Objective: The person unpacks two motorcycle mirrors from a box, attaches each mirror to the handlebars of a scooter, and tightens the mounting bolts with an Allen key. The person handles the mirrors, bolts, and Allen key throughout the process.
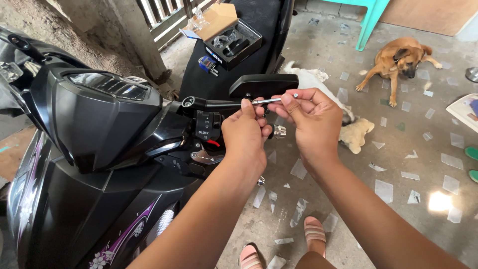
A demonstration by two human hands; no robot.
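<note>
Slim chrome rod (266, 101), both hands pinching.

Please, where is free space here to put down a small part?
Free: scooter seat beside the open box; floor between brown dog and right hand. Crowded: handlebar end at left hand, under the mirror.

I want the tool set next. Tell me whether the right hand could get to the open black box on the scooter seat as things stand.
Probably yes, but not freely: the right hand pinches a thin metal rod, so its fingers are occupied. The open black box lies uncovered on the seat beyond the mirror, which it must pass.
</note>
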